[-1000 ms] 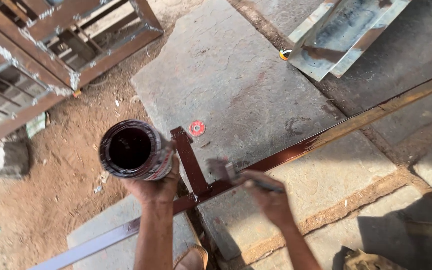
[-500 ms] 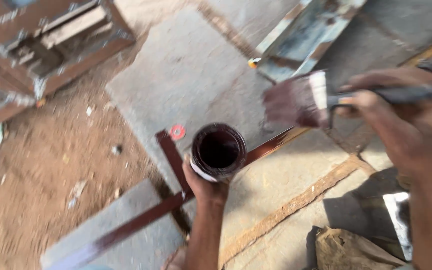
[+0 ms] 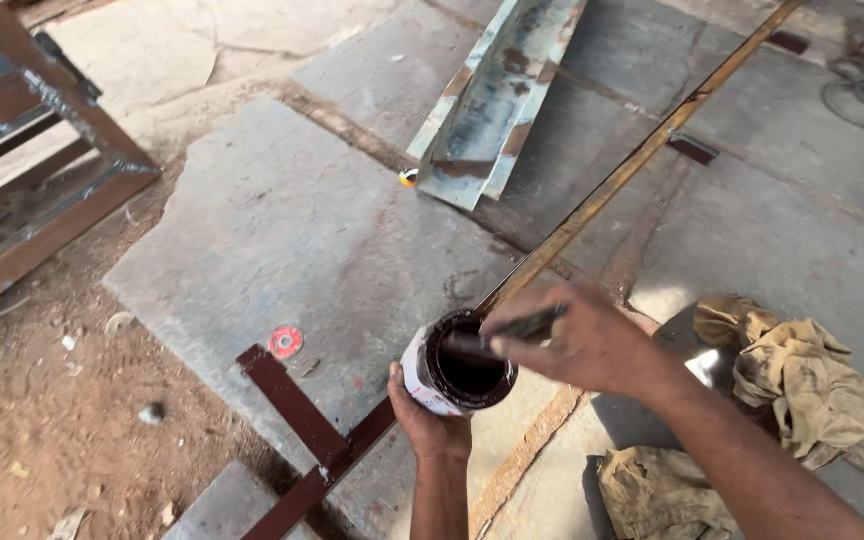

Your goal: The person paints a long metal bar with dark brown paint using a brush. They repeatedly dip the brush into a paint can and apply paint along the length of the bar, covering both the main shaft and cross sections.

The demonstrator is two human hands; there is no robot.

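Low in the frame's centre, the left hand gripped a round white tin of dark red-brown paint upright from below, steadying it while the right hand clenched a dark-handled brush dipped inside, above the red-painted steel bar.

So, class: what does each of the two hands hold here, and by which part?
The left hand grips the paint can from below, round its lower side. The right hand holds the brush by its handle, bristles inside the can.
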